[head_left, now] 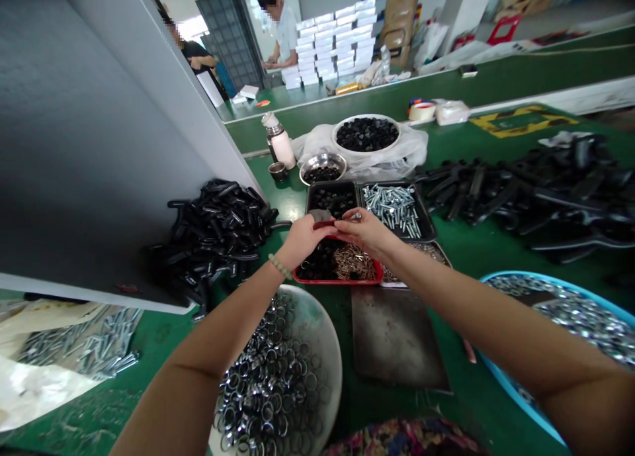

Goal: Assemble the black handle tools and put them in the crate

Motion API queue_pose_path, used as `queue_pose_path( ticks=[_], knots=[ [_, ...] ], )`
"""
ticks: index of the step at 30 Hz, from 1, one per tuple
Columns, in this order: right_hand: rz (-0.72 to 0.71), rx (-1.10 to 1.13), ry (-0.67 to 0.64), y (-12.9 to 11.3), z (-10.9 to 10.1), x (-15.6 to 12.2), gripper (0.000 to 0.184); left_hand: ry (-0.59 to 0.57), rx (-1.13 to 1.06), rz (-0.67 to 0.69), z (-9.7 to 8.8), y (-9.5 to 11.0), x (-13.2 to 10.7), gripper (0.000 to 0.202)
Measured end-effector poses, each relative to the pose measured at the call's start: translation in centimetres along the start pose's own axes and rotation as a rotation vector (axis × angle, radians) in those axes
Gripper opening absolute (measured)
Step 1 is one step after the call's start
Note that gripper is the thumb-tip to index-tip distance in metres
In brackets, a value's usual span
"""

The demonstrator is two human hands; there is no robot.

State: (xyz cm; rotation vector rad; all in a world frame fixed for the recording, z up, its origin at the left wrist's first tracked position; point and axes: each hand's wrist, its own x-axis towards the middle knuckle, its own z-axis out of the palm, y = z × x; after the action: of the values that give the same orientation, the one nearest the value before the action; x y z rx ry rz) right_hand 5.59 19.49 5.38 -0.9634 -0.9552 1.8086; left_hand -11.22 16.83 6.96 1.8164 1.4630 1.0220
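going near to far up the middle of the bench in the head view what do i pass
white bowl of metal rings → red tray of black parts and brass pins → black tray of black parts → small steel bowl → big white bowl of black parts

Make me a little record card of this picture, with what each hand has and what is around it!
Left hand: holds a small dark piece
Left wrist: beaded bracelet
Right hand: pinches a small metal part
Under the hands: red tray
Beside it: black tray of silver bolts
Near the arms: steel rings, blue basin
Piled nearby: black plastic handles
Far back: another person
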Motion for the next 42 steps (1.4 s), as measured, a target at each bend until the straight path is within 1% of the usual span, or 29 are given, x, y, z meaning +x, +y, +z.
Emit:
queue_pose_path(
  ticks=[2, 4, 6, 9, 10, 12, 14, 16, 18, 20, 24, 27, 30, 32, 34, 36, 37, 39, 40, 41, 42],
  knots=[
    [0.051, -0.008, 0.034, 1.3, -0.5, -1.0, 0.040, 0.014, 0.008, -0.054, -0.1, -1.0, -1.6, 0.016],
    [0.026, -0.133, 0.038, 2.3, -0.8, -2.0, 0.035, 0.045, 0.001, -0.115, -0.6, -2.0, -2.9, 0.017],
    [-0.075, -0.424, -0.033, 2.7, -0.8, -2.8, 0.031, 0.067, -0.027, -0.166, -1.3, -2.8, -3.8, 0.020],
    [-0.273, -1.017, -0.233, 2.5, -0.5, -3.8, 0.026, 0.100, -0.078, -0.216, -2.6, -3.4, -4.7, 0.025],
    [-0.334, -1.191, -0.282, 2.3, -0.4, -4.1, 0.025, 0.114, -0.108, -0.236, -2.9, -3.4, -5.0, 0.026],
    [-0.420, -1.464, -0.318, 1.8, -0.6, -4.6, 0.021, 0.133, -0.191, -0.284, -3.4, -3.2, -5.7, 0.030],
    [-0.435, -1.645, -0.305, 1.5, -1.1, -4.9, 0.019, 0.145, -0.299, -0.333, -3.5, -2.8, -6.6, 0.034],
    [-0.377, -1.740, -0.310, 1.4, -1.6, -5.1, 0.022, 0.145, -0.420, -0.375, -3.4, -2.1, -7.7, 0.035],
    [-0.309, -1.770, -0.332, 1.5, -1.9, -5.2, 0.025, 0.154, -0.538, -0.408, -3.1, -1.2, -8.8, 0.032],
    [-0.285, -1.761, -0.339, 1.6, -1.7, -5.2, 0.024, 0.176, -0.608, -0.429, -2.9, -0.1, -10.0, 0.031],
    [-0.334, -1.711, -0.306, 1.5, 0.1, -5.4, 0.025, 0.221, -0.694, -0.453, -2.5, 1.6, -12.3, 0.029],
    [-0.390, -1.617, -0.272, 1.2, 1.9, -6.2, 0.029, 0.242, -0.821, -0.492, -2.0, 2.3, -13.4, 0.032],
    [-0.462, -1.373, -0.229, 0.8, 2.8, -8.6, 0.029, 0.272, -0.971, -0.516, -1.1, 2.7, -14.0, 0.028],
    [-0.518, -1.173, -0.254, 0.8, 2.6, -10.9, 0.029, 0.274, -1.058, -0.523, -0.1, 3.2, -14.5, 0.024],
    [-0.620, -1.012, -0.306, 0.9, 2.0, -13.5, 0.028, 0.228, -1.126, -0.517, 1.1, 3.9, -15.2, 0.024],
    [-0.732, -0.918, -0.318, 1.3, 1.2, -15.6, 0.024, 0.158, -1.169, -0.495, 2.2, 4.7, -16.1, 0.026],
    [-0.768, -0.895, -0.298, 1.6, 0.8, -16.5, 0.023, 0.127, -1.171, -0.483, 2.7, 5.0, -16.3, 0.027],
    [-0.772, -0.883, -0.224, 2.2, 0.0, -17.6, 0.019, 0.104, -1.105, -0.449, 3.3, 5.2, -16.3, 0.027],
    [-0.757, -0.885, -0.179, 2.6, -0.3, -17.9, 0.017, 0.120, -1.015, -0.414, 3.4, 5.0, -15.8, 0.027],
    [-0.744, -0.888, -0.135, 2.9, -0.7, -18.1, 0.016, 0.148, -0.873, -0.365, 3.2, 4.6, -15.1, 0.024],
    [-0.739, -0.893, -0.097, 3.2, -1.1, -18.2, 0.014, 0.177, -0.675, -0.301, 2.9, 4.1, -14.2, 0.022]
  ],
)
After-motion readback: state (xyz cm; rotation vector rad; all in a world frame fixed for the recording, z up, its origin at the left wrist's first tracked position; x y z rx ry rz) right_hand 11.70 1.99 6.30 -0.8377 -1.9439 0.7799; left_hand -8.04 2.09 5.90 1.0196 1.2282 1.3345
